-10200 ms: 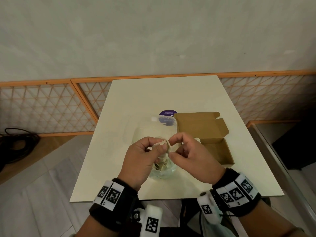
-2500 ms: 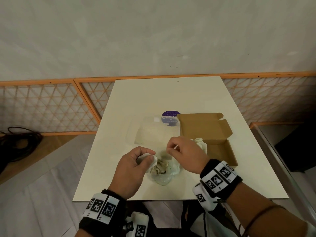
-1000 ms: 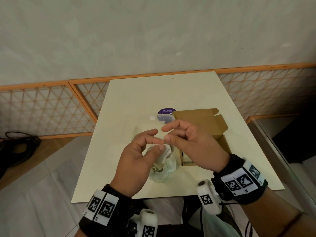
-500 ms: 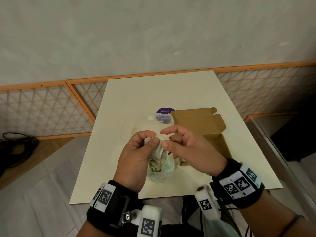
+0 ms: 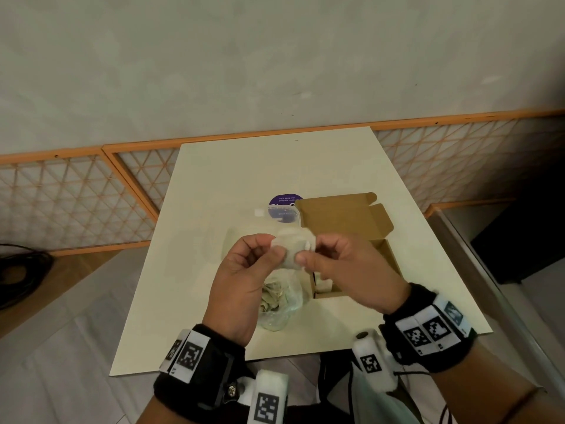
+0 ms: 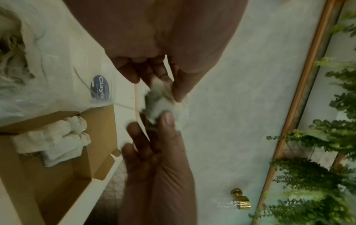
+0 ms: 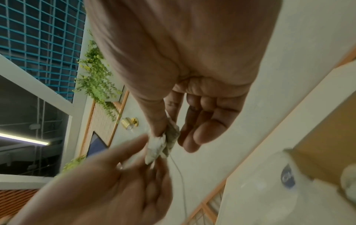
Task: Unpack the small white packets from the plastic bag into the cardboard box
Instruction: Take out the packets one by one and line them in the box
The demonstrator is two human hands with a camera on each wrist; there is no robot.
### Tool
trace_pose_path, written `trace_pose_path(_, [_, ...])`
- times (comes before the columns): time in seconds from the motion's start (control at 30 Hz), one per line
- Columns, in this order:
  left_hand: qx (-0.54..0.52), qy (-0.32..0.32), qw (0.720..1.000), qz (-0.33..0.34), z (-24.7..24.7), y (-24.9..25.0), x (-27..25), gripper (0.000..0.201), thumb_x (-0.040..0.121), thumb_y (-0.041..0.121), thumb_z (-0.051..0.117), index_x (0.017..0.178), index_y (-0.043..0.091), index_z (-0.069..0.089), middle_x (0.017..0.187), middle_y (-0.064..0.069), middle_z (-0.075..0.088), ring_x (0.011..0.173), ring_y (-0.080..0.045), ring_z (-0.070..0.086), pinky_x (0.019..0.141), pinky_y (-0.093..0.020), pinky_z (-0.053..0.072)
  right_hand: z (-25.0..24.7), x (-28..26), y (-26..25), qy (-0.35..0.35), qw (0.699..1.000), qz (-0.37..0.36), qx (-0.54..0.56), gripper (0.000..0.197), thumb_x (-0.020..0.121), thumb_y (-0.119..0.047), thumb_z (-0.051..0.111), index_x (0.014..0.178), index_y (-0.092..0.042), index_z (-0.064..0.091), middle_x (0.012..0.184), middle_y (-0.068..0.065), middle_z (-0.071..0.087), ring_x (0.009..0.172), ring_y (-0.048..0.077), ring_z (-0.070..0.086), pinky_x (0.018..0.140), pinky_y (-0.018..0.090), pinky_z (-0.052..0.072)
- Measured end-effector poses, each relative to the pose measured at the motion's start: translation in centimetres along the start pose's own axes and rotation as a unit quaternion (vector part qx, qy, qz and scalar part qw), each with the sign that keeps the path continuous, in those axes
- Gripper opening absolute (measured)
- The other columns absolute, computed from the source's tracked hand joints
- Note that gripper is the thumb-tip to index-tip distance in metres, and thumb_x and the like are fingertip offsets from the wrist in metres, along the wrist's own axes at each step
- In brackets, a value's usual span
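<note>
A small white packet (image 5: 293, 246) is held above the table, pinched from both sides. My left hand (image 5: 275, 247) grips its left end and my right hand (image 5: 310, 249) its right end. The left wrist view shows the packet (image 6: 161, 105) crumpled between thumbs and fingers of the left hand (image 6: 169, 85). In the right wrist view the right hand (image 7: 167, 126) pinches the packet (image 7: 161, 146), and a thin thread hangs from it. Below my hands lies the clear plastic bag (image 5: 279, 301) holding more packets. The open cardboard box (image 5: 388, 255) sits just right of it, with white packets (image 6: 55, 140) inside.
The box lid (image 5: 339, 220) stands open toward the wall. The bag's far end carries a round purple label (image 5: 282, 206). The pale table (image 5: 275, 172) ends at an orange lattice rail (image 5: 76, 197) and a grey wall. A dark cable (image 5: 18, 264) lies on the floor at left.
Both hands have risen slightly and drawn apart, and the packet is now stretched between them above the bag, where before it was bunched at my left fingertips.
</note>
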State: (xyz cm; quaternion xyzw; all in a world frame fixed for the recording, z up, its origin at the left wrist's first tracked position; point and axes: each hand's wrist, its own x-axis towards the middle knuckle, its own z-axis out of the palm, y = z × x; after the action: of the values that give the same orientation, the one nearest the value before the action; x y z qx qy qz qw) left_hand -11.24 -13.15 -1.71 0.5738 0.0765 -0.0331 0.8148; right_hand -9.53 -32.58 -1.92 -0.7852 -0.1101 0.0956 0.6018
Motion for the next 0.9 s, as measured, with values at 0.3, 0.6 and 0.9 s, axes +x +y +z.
trace_pose_path(0.3, [0.375,0.006,0.927,0.024,-3.6,-3.4,0.2,0.009,0.091,0.02,0.074,0.089,0.028,0.07,0.084,0.014,0.073,0.069,0.0,0.065,0.066,-0.016,0.049,-10.8,-1.2,0.4,0.182,0.978,0.001,-0.1,0.035,0.092,-0.032,0.076,0.085,0.001,0.066,0.068,0.012,0.051,0.062,0.014,0.045,0.062,0.028,0.039])
trace_pose_path(0.6, [0.626,-0.014,0.779,0.019,-4.6,-6.0,-1.1,0.013,0.093,0.044,0.062,0.085,0.047,0.053,0.104,0.027,0.061,0.089,0.0,0.059,0.09,-0.03,0.032,-10.8,2.3,12.9,0.079,0.919,0.182,-0.341,0.024,0.095,-0.04,0.067,0.077,-0.024,0.066,0.071,-0.007,0.059,0.071,0.014,0.057,0.062,0.027,0.038])
trace_pose_path(0.9, [0.698,-0.003,0.713,0.062,-5.5,-6.2,-1.2,0.029,0.083,0.066,0.058,0.099,0.043,0.065,0.102,0.026,0.064,0.098,-0.001,0.061,0.085,-0.031,0.029,-8.0,5.7,16.2,0.086,0.879,0.267,-0.385,0.033,0.096,-0.028,0.062,0.065,-0.019,0.055,0.069,0.0,0.059,0.066,0.015,0.056,0.055,0.026,0.037])
